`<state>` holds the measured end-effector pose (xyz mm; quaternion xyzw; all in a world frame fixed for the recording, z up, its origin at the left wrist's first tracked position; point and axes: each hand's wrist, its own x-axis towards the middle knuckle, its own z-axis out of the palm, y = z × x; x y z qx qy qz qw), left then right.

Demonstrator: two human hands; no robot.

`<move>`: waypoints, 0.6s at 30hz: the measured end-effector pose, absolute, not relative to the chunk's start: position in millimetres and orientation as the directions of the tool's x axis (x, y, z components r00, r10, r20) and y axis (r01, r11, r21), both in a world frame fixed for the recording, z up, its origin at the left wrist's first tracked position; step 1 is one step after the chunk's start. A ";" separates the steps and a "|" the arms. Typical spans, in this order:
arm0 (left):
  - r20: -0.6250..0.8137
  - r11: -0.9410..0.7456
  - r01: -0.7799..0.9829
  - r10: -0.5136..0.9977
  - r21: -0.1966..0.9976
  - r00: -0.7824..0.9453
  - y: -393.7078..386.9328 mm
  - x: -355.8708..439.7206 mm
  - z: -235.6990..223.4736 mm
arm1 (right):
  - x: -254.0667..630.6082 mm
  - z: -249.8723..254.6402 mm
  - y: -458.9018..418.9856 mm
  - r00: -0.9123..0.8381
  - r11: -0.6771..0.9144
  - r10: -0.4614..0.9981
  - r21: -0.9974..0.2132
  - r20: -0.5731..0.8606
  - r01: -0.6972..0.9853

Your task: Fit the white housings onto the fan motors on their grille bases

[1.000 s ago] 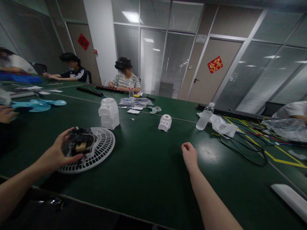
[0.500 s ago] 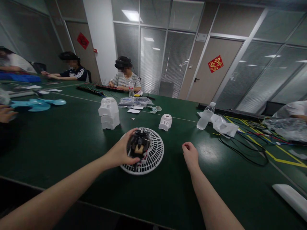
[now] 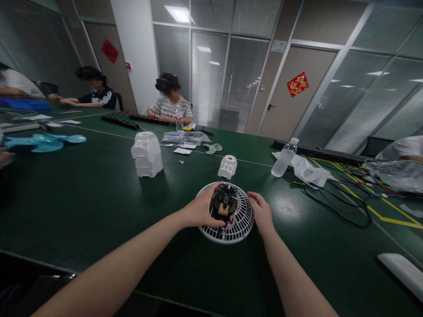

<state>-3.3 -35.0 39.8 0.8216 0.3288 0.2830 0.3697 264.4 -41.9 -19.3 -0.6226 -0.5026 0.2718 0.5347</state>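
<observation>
My left hand (image 3: 204, 208) grips the black fan motor (image 3: 225, 203) from its left side, thumb in front and fingers behind. A tan block and thin wires show on the motor. Beneath it the round white fan grille (image 3: 243, 222) lies flat, on or just above the green table. At the grille's right rim is my right hand (image 3: 261, 212), its fingers curled closed; what they hold, if anything, is hidden. Beyond the grille stands a small white motor cover (image 3: 228, 167). Farther left, more white covers (image 3: 147, 154) are stacked upright.
A clear bottle (image 3: 284, 158) leans over white wrapping (image 3: 310, 171) at the right, near loose black cables (image 3: 337, 211). Blue fan blades (image 3: 42, 142) lie at the left. Plastic bags (image 3: 185, 138) are at the back. Several people sit around the table (image 3: 82, 211).
My left hand has brought the motor and grille from the left across to my right hand. The right hand has barely moved and is now at the grille's rim.
</observation>
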 end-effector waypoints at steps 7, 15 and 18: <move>0.187 -0.404 0.194 0.730 0.894 0.657 -27.6 -19.3 29.7 | 259.4 -16.8 -40.6 0.225 0.090 0.936 -0.804 0.270 0.588; 0.184 -0.289 0.366 0.937 0.885 0.296 42.8 -2.7 20.6 | 258.0 -16.0 -44.6 0.134 0.160 0.936 -0.732 0.326 0.662; 0.176 -0.289 0.467 0.946 0.836 0.272 69.3 20.7 25.4 | 259.5 -18.4 -44.2 0.023 0.251 0.934 -0.697 0.358 0.672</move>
